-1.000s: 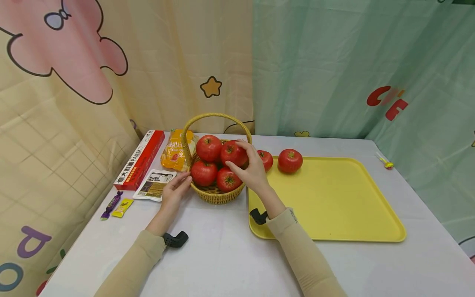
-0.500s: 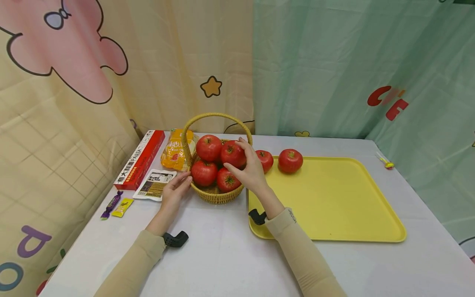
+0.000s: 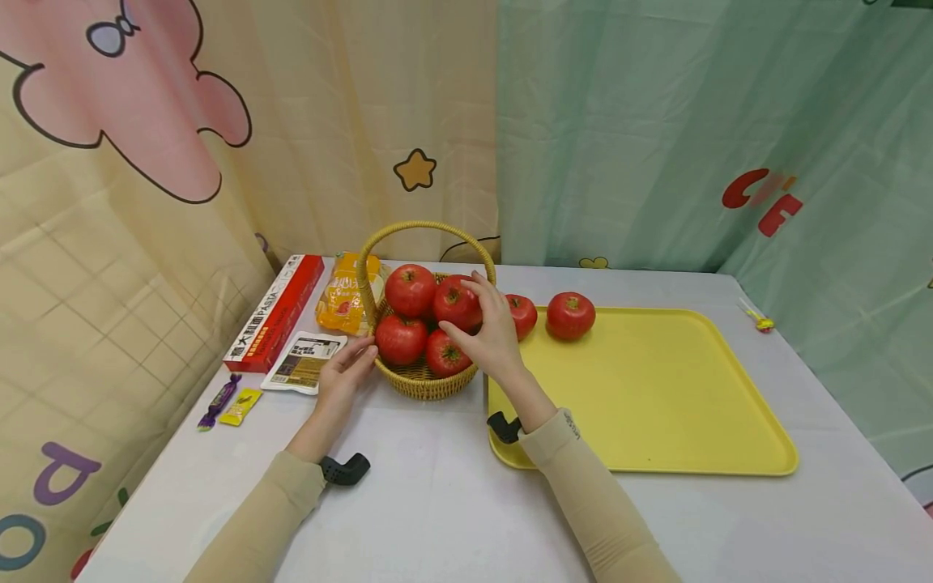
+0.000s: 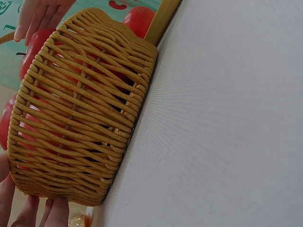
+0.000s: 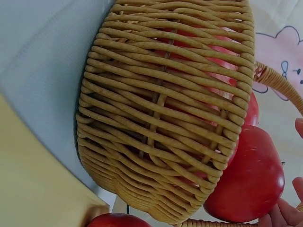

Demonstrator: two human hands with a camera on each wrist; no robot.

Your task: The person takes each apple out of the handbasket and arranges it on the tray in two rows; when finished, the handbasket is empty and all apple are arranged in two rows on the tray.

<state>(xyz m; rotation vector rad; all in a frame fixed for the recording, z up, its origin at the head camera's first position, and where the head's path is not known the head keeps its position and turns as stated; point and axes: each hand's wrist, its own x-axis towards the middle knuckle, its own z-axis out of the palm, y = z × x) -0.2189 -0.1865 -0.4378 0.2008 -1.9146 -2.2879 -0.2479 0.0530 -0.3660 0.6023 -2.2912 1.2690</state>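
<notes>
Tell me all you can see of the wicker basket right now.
The wicker basket is woven of tan cane, round, with an arched handle over the top. It stands upright on the white table, close beside the yellow tray's left edge. Four red tomatoes are heaped in it. The left hand touches its left wall with straight fingers; the right hand grips the right rear tomato.

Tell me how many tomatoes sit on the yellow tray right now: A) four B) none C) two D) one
C: two tomatoes sit at the far left corner of the tray; the others are in the basket, where the right hand grips one.
</notes>
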